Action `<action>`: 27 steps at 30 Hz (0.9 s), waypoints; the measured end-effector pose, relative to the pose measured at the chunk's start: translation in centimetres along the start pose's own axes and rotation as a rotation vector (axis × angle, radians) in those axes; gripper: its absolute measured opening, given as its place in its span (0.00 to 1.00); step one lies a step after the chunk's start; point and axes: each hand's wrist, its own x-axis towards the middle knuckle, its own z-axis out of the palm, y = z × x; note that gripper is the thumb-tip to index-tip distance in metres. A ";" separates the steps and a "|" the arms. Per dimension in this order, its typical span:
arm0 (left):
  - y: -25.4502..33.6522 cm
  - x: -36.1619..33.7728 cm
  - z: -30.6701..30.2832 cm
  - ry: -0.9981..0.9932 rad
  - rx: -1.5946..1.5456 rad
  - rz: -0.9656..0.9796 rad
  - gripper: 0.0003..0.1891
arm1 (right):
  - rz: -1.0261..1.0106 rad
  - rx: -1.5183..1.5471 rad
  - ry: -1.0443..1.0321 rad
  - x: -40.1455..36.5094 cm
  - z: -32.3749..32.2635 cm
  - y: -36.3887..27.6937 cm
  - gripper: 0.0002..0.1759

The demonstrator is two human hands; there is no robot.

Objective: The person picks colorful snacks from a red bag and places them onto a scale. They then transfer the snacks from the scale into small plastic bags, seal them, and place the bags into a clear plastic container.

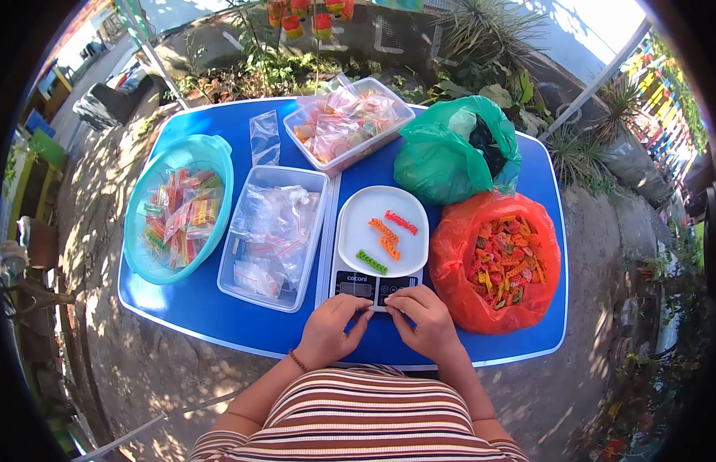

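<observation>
My left hand [332,326] is at the front left corner of a kitchen scale [355,286], its thumb and fingers pinched together. Close beside it, my right hand [424,322] makes a similar pinch at the scale's front right. Whatever is between the fingertips, if anything, is too small or too clear to make out. On the scale sits a white square plate [356,202]. Several spiral-shaped dry pieces lie on it: a red spiral [401,222], orange spirals [383,231] and a green spiral [371,262].
Right of the scale stands a red plastic bag [449,289] of colourful spirals, with a green plastic bag [439,158] behind. On the left are a tub of clear zip bags [227,266] and a turquoise basket [135,231] of filled packets. Another packet tub [327,164] stands at the back.
</observation>
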 end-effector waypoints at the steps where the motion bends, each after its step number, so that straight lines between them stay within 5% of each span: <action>1: 0.2 0.3 -0.3 0.014 0.034 0.056 0.10 | -0.007 0.013 0.001 0.2 -0.1 -0.3 0.08; 8: -0.5 5.1 -5.1 0.255 0.305 0.073 0.09 | -0.150 0.038 0.060 2.8 0.7 -1.8 0.10; 11: -4.1 5.0 -5.8 0.214 0.560 -0.219 0.12 | -0.185 0.066 0.033 4.1 0.9 -2.4 0.10; 14: -5.0 4.7 -6.3 -0.056 0.579 -0.603 0.17 | -0.210 0.091 0.018 4.8 1.2 -2.7 0.09; 23: -6.7 3.4 -5.7 0.100 0.463 -0.399 0.14 | -0.224 0.120 -0.008 4.2 2.7 -1.9 0.10; 27: -6.5 3.6 -5.4 0.136 0.478 -0.503 0.10 | -0.221 0.122 -0.017 4.3 2.6 -1.9 0.10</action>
